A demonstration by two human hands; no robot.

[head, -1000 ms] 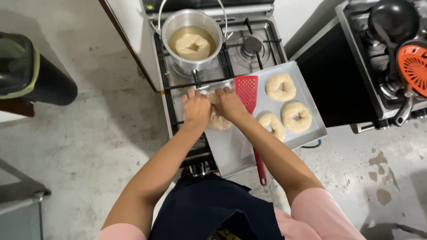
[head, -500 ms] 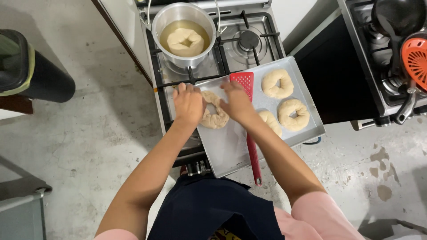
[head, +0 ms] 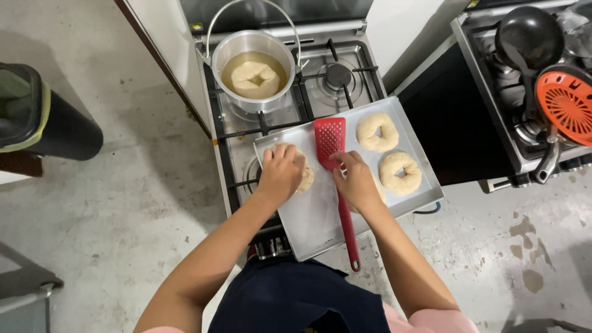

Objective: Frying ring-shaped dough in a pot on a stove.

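On the baking tray (head: 320, 216), which lies across the front burners of the stove (head: 290, 98), the worked dough ring (head: 303, 176) sits at the tray's left end, mostly covered by the left hand (head: 280, 174). Left hand: fingers curled down over the ring, loosely cupping it, palm on top; not a tight pinch. Right hand (head: 356, 182): fingers closed about the shaft of the red slotted spatula (head: 331, 145), whose blade lies flat on the tray just right of the ring, handle trailing off the tray's near edge. A further piece of dough may lie under this hand; cannot tell.

Judgement on handling: raw dough, light, soft, probably tacky; it would stretch or lose its hole if lifted by one side. Best supported from beneath or cupped round the outer rim.

Two more rings (head: 377, 131) (head: 401, 172) rest at the tray's right end, apart from each other. Beyond the tray, a steel pot (head: 253, 74) holds one piece in pale liquid.
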